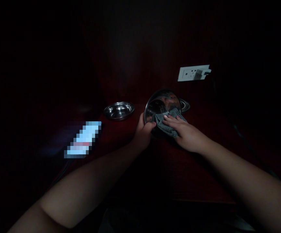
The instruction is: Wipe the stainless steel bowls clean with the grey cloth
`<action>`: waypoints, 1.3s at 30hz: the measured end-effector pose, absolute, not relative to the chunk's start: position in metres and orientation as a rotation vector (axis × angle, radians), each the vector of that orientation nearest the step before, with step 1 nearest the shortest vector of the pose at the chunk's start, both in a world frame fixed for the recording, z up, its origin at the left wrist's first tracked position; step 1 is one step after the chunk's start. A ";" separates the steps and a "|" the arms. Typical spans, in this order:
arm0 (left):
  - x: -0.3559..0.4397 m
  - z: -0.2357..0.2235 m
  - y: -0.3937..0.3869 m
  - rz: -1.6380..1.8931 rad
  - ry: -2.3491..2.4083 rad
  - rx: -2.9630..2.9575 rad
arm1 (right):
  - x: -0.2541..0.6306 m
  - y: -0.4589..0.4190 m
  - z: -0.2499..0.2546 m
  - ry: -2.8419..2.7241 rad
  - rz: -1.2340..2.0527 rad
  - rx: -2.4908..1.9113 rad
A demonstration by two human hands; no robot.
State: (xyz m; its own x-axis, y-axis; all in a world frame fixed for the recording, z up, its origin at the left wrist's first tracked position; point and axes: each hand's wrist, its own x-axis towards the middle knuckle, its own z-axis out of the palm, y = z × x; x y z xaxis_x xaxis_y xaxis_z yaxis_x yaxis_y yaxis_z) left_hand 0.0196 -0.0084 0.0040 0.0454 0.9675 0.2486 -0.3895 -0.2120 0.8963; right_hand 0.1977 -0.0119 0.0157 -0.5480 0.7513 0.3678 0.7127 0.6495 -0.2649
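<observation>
A shiny steel bowl (pixel 157 105) is tilted up on its edge, its face turned toward me. My left hand (pixel 144 132) grips its lower left rim, with the thumb over the edge. Against the bowl's lower right part lies a folded grey cloth (pixel 166 124). My right hand (pixel 185 132) holds this cloth to the metal, its fingers spread across the top of it. Another shallow steel bowl (pixel 119 111) sits upright to the left. Behind the tilted bowl, part of a further round steel dish (pixel 185 106) shows at the right.
On the dark red table (pixel 179 174), a phone with a lit, blurred screen (pixel 83 140) lies left of my arms, with a cable near it. A white wall socket (pixel 191 73) holds a plug at the back right. A thin cable (pixel 242 136) runs along the right side.
</observation>
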 end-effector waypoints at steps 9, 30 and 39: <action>0.020 0.002 -0.010 1.342 0.604 1.138 | 0.198 -0.009 0.015 -2.279 0.130 -1.098; 0.020 0.000 -0.013 1.391 0.585 1.275 | 0.194 -0.015 0.020 -2.426 0.384 -0.584; 0.018 0.002 -0.013 1.498 0.675 1.261 | 0.194 -0.019 0.021 -2.506 0.479 -0.659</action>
State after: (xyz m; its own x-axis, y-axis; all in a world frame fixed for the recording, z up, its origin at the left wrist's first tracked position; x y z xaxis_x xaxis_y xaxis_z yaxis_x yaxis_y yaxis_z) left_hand 0.0181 -0.0129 0.0019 0.0687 0.9282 0.3658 -0.3410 -0.3227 0.8829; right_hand 0.1945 -0.0194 0.0209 -0.7573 0.5341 0.3758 0.3578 0.8208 -0.4453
